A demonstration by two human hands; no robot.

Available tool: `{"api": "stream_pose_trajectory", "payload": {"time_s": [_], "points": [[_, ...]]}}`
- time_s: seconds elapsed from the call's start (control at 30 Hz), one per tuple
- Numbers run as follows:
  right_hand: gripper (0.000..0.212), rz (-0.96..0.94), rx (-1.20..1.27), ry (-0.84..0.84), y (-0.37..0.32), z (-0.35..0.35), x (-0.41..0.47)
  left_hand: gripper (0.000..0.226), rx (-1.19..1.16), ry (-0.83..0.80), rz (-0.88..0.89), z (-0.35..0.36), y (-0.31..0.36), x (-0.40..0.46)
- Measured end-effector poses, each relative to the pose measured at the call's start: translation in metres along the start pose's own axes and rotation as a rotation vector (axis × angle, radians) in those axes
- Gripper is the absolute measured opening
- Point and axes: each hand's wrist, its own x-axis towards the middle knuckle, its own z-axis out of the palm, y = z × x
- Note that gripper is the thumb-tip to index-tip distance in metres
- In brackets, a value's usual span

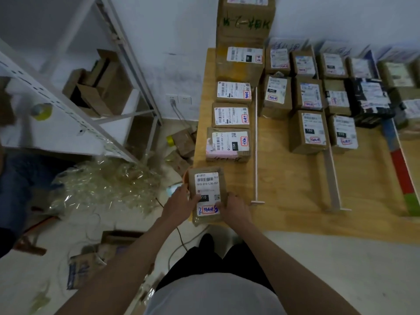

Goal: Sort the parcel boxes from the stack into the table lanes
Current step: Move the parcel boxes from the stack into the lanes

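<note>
Fingers [197,197] of both hands are pinching the parcel box [208,194] at lower centre | it is looking light, stiff | side edges are offering best hold | surface [284,178] lane is waiting.

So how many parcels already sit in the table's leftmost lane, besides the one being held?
5, in a line: pink-taped parcel nearest, second parcel and third parcel behind it, then a bigger box, then a tall box at the wall, which may hide others.
</note>
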Motion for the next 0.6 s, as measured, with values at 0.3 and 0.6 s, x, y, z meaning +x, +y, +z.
{"api": "stream_pose_trajectory", "payload": {"time_s": [0.3,0.6], "points": [[0.036,0.012,0.173,0.015,0.002,-0.006,-0.009,0.037,-0.079,-0.002,0.086,-0.003,0.011,-0.008],[0.031,-0.091,0.302,0.098,-0.001,-0.071,-0.023,0.042,0.165,0.176,0.211,-0.047,0.055,-0.002]]}}
